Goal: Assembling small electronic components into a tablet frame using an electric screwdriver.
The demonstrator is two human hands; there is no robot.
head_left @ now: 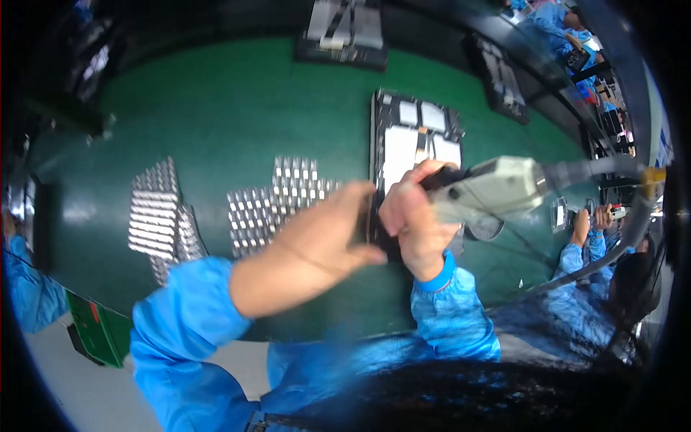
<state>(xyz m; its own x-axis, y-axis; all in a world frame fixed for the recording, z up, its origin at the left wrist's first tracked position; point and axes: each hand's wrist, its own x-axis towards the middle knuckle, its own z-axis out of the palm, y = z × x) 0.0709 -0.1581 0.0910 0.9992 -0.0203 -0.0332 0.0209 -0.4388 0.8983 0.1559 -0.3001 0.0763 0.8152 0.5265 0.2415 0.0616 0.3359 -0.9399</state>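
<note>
My right hand (417, 216) is wrapped round a pale grey electric screwdriver (497, 189), a thick grey cable (597, 170) running from its back end. Its tip is hidden by my hand. Underneath lies a flat black electronic unit (403, 147) with white and silvery panels, partly covered by the hand and tool. Just left of the unit, my left hand (309, 237) is blurred, with thumb and fingers apart and nothing visible between them. Close to its fingers are trays or strips of small silvery parts (248, 209) in rows on the green table (216, 108).
More rows of silvery parts (153, 216) lie at the left. Similar black units stand at the far edge (342, 36) and far right (498, 75). A round dark object (486, 228) sits beside the tool. Other people's hands (581, 225) work at the right; a green crate (101, 327) stands lower left.
</note>
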